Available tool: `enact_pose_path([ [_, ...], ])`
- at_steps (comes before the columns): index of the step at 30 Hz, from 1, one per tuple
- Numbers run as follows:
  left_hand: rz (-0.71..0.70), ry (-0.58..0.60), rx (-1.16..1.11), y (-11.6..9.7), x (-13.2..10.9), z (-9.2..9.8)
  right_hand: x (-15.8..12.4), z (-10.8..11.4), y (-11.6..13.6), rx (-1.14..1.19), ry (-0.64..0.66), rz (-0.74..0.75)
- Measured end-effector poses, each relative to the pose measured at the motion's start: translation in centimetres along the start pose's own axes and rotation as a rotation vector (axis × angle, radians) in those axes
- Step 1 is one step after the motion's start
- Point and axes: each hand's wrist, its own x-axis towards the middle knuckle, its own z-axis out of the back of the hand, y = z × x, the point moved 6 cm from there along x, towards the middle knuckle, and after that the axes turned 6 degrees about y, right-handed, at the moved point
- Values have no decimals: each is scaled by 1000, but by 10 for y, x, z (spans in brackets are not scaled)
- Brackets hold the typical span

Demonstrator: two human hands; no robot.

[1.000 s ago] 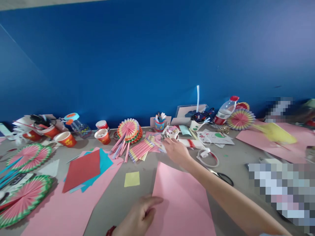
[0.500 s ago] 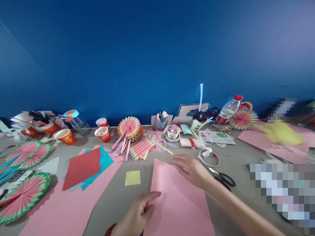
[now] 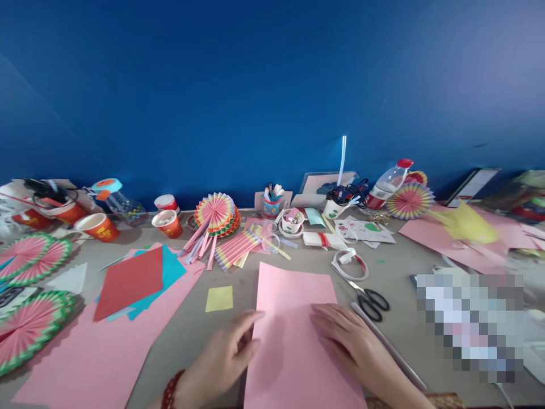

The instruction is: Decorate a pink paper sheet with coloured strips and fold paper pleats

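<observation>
A pink paper sheet (image 3: 293, 295) lies flat on the grey table in front of me. My left hand (image 3: 225, 355) rests at the sheet's left edge, fingers loosely curled with the forefinger stretched onto the paper. My right hand (image 3: 349, 341) lies flat on the sheet's right side, fingers spread and holding nothing. Black-handled scissors (image 3: 366, 298) lie just right of the sheet, close to my right hand.
A small yellow square (image 3: 219, 298) and red paper (image 3: 130, 281) over blue lie to the left on a large pink sheet (image 3: 97, 363). Folded paper fans (image 3: 215, 213), pleated strips (image 3: 236, 250), cups (image 3: 167, 222), a tape ring (image 3: 349, 264) and a bottle (image 3: 385, 184) line the blue wall.
My right hand has drawn back from the pleated strips near the wall and now lies flat on the pink sheet. My left hand has stayed at the sheet's left edge.
</observation>
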Motion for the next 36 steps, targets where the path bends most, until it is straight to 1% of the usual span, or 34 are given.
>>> enact_pose_path([
  [1, 11, -53, 74, 0, 5, 14, 1, -1, 0, -5, -9, 0],
  [2, -27, -124, 159, -3, 13, 30, 3, -2, -1, -9, -20, 0],
  [4, -138, -333, 366, -9, 31, 67, 6, -5, -3, -17, -43, 4],
  [5, -188, -410, 479, -11, 41, 81, 8, -6, -4, -21, -55, 7],
  [6, -196, -454, 590, -10, 53, 92, 9, -7, -5, -25, -64, 11],
  [7, -175, -459, 691, -7, 66, 99, 9, -8, -6, -30, -72, 16],
  [9, -110, -434, 847, 1, 89, 106, 10, -9, -7, -37, -90, 30],
  [12, -39, -422, 912, 10, 108, 106, 9, -7, -7, -38, -114, 30],
  [16, -50, -442, 863, 15, 114, 105, 9, -4, -4, -20, -128, 13],
  [20, -65, -454, 742, 22, 119, 110, 10, 0, -3, 5, -150, 2],
  [23, -83, -466, 601, 25, 121, 120, 10, 0, -4, 25, -157, -1],
  [25, -98, -486, 491, 22, 118, 130, 10, -1, -4, 37, -145, -1],
  [28, -112, -524, 314, 15, 108, 151, 11, -2, -5, 54, -124, 1],
  [30, -117, -542, 157, 13, 99, 163, 11, -2, -5, 55, -121, -1],
  [32, -119, -548, -18, 13, 88, 171, 10, -1, -4, 55, -127, -1],
  [33, -118, -550, -69, 14, 82, 173, 10, -1, -4, 56, -132, 0],
  [34, -116, -554, -81, 16, 77, 175, 10, -1, -4, 58, -140, 2],
  [35, -111, -554, -43, 17, 71, 175, 10, -1, -5, 59, -147, 2],
  [36, -104, -548, 45, 19, 66, 174, 9, -1, -5, 58, -153, 0],
])
